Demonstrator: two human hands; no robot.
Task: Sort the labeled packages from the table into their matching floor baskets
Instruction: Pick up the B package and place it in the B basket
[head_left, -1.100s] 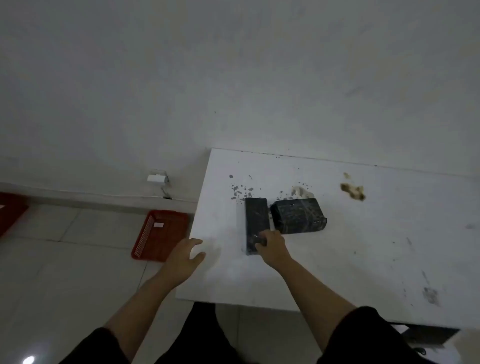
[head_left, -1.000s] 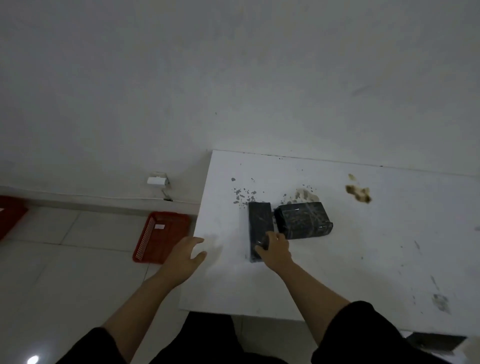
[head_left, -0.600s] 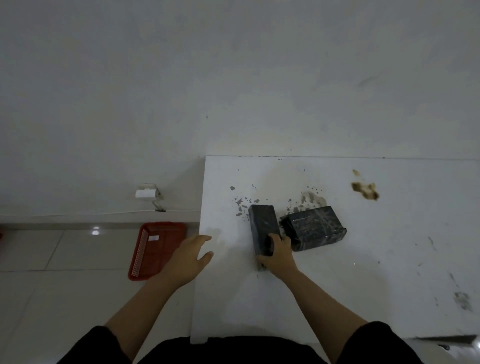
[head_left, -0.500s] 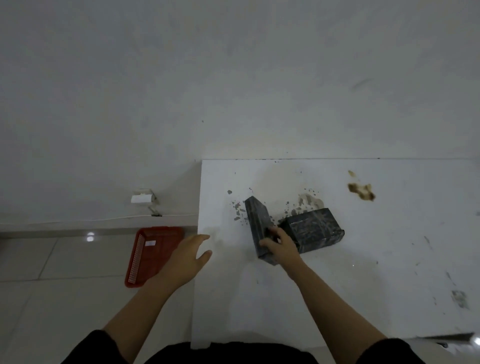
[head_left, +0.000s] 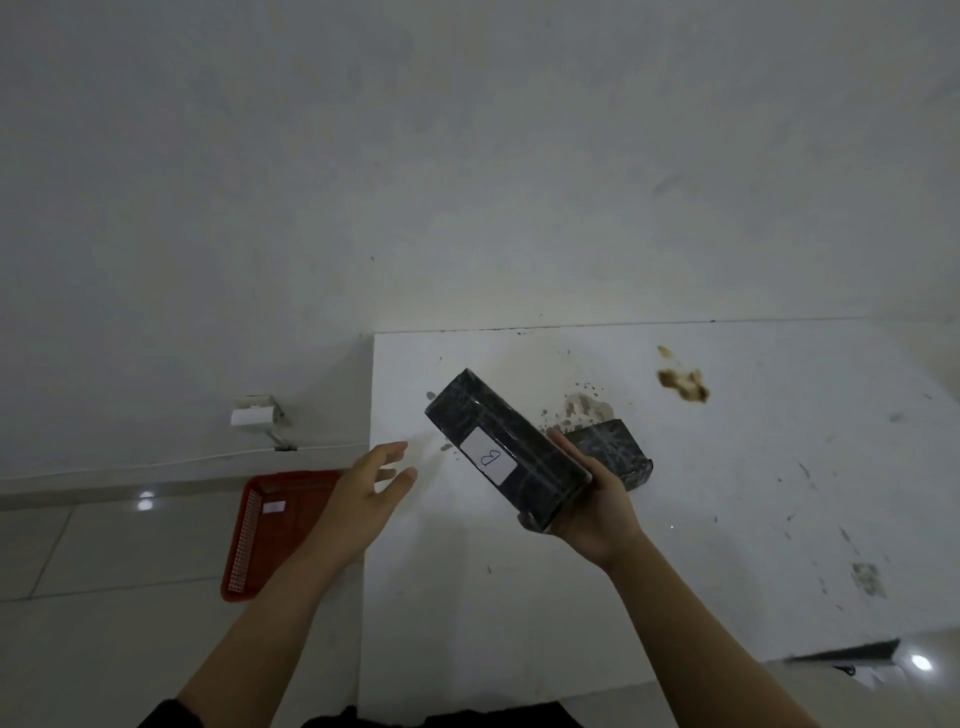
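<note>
My right hand (head_left: 597, 512) grips a long black package (head_left: 506, 449) from below and holds it tilted above the white table (head_left: 727, 519). Its white label, marked with a handwritten "B", faces me. A second black package (head_left: 615, 452) lies flat on the table just behind my right hand, partly hidden by it. My left hand (head_left: 363, 499) hovers open at the table's left edge, fingers spread, a short way left of the held package. A red basket (head_left: 270, 530) with a small white label sits on the floor left of the table.
The table top carries dark specks and a brown stain (head_left: 683, 384) toward the back. A white wall runs behind the table, with a small white fixture (head_left: 254, 415) and cable low on it. Pale tiled floor (head_left: 104, 597) surrounds the basket.
My right hand has lifted the long package off the table and turned it so its label faces up. My left hand has risen slightly and stayed open.
</note>
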